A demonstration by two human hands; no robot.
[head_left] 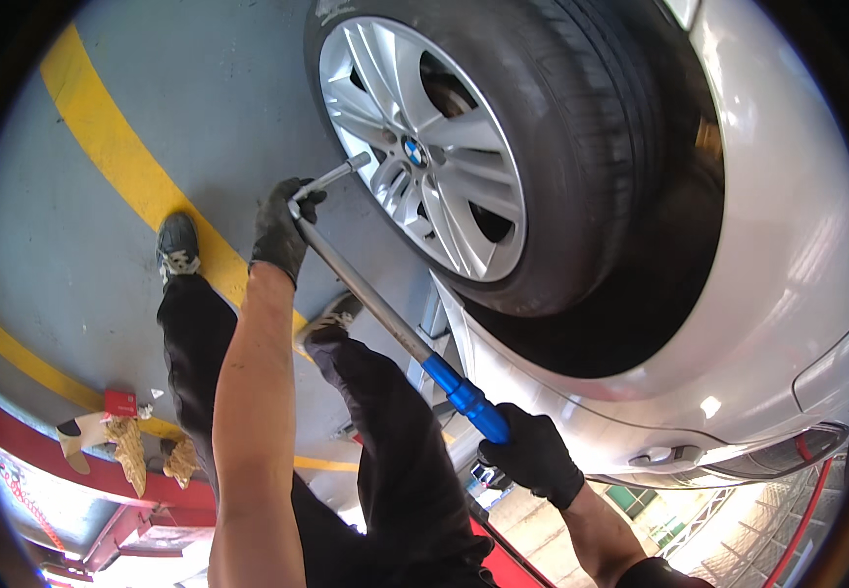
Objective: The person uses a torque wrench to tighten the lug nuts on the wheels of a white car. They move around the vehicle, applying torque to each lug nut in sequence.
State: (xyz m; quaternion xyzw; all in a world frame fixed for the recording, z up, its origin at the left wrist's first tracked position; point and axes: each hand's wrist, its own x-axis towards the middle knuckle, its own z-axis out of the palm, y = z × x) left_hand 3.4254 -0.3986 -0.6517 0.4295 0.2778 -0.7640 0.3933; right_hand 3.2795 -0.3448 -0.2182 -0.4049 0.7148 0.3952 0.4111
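A long torque wrench with a silver shaft and a blue handle slants across the middle of the view. Its head end is wrapped by my left hand, which wears a dark glove. My right hand, also gloved, is closed round the end of the blue handle. From the wrench head an extension with a socket points toward the silver alloy wheel. The socket overlaps the wheel's near rim in view; I cannot tell whether it touches. Bolts sit round the wheel's centre cap.
The tyre sits in the arch of a white car, which appears raised. Yellow lines cross the grey floor near my shoes. A red box and tan gloves lie at lower left. A red hose hangs at lower right.
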